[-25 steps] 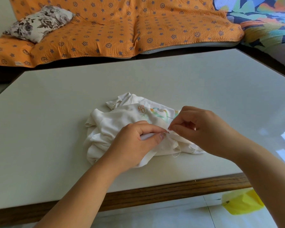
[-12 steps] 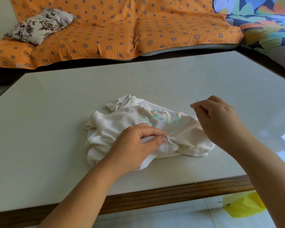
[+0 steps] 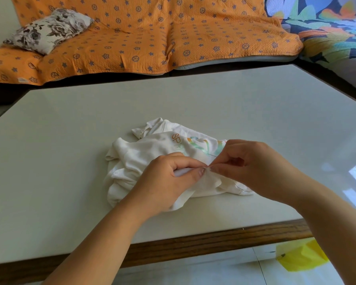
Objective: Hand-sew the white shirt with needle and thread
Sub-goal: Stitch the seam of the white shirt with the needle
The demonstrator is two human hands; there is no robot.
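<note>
Head view. A crumpled white shirt (image 3: 144, 155) with a coloured print lies at the middle of the pale table (image 3: 70, 140), near its wooden front edge. The left hand (image 3: 169, 182) rests on the cloth and pinches a raised fold between thumb and forefinger. The right hand (image 3: 255, 169) meets it fingertip to fingertip, thumb and forefinger closed on a thin needle (image 3: 212, 155) at that fold; the other fingers are curled. Behind the table are an orange patterned sofa cover (image 3: 132, 38) and a floral pillow (image 3: 49, 29).
</note>
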